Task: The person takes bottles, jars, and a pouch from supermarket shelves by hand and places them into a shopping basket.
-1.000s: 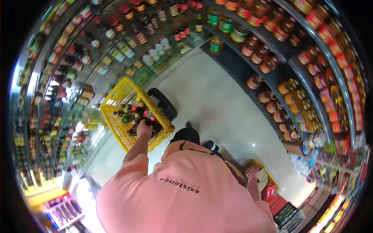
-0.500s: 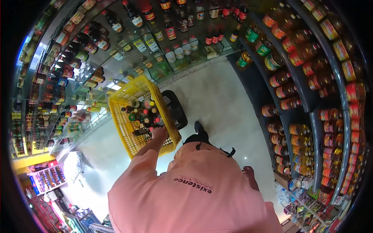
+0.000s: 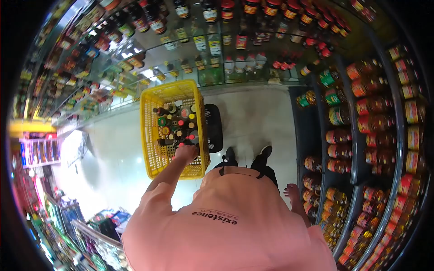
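A yellow plastic basket (image 3: pixel 146 135) stands on the floor at left of centre, with several bottles and jars (image 3: pixel 174 122) inside, their caps red, green, yellow and dark. My left hand (image 3: pixel 187 153) reaches over its near right part, with fingers curled round a bottle (image 3: pixel 181 145) whose reddish cap shows beside them; most of that bottle is hidden. My right hand (image 3: pixel 292 191) hangs at my right side, near the lower shelf. Its fingers are a little apart, and nothing shows in it.
A black basket (image 3: pixel 214 128) lies against the yellow one's right side. Glass shelves (image 3: pixel 181 45) of sauce bottles run across the back and left. Dark shelves (image 3: pixel 355 158) with oil bottles line the right. My shoes (image 3: pixel 266 151) are on the pale floor. A rack (image 3: pixel 40 151) stands far left.
The view has swung round, so the yellow basket appears more upright and the right shelves stand closer. My left hand stays at the bottles in the basket. My right hand has come back into clearer view.
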### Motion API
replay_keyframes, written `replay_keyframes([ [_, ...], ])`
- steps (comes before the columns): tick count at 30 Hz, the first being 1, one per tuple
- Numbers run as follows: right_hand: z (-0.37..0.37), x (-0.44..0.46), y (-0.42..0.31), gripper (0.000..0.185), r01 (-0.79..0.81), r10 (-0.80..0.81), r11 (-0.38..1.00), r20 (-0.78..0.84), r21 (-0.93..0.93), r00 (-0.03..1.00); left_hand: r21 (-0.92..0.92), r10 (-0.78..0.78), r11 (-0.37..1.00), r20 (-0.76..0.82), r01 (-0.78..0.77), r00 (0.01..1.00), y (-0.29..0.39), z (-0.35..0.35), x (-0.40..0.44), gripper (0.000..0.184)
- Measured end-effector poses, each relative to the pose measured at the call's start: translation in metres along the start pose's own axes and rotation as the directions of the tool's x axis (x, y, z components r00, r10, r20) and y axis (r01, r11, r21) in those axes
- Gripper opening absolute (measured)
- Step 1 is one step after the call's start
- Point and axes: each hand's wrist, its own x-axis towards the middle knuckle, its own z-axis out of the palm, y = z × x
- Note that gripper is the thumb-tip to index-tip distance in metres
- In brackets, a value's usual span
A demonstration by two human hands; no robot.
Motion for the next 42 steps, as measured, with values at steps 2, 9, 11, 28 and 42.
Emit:
replay_keyframes([
  [2,-0.002,0.026,-0.025,0.024,0.002,0.001,0.998,0.047,-0.061,0.999,-0.039,0.004,0.999,-0.1,-0.008,0.995,-0.006,-0.016,-0.023,0.025],
  [9,0.008,0.163,-0.114,0.02,0.301,-0.257,0.932,0.219,-0.201,0.941,-0.176,-0.119,0.983,-0.347,0.06,0.93,0.038,-0.143,-0.119,0.019],
  [11,0.027,0.161,-0.18,0.023,0.572,-0.5,0.75,0.281,-0.332,0.819,-0.309,-0.255,0.944,-0.458,0.116,0.852,0.054,-0.169,-0.132,0.019],
  [28,0.004,-0.089,-0.466,0.071,0.979,-0.846,0.09,0.533,0.182,-0.022,-0.246,0.277,0.824,-0.611,-0.511,0.741,0.356,-0.349,-0.012,0.023],
  [42,-0.18,0.028,-0.46,0.046,0.527,-0.688,0.363,-0.16,0.768,0.708,-0.834,0.414,0.414,-0.184,-0.365,0.891,0.517,-0.219,0.126,0.094],
])
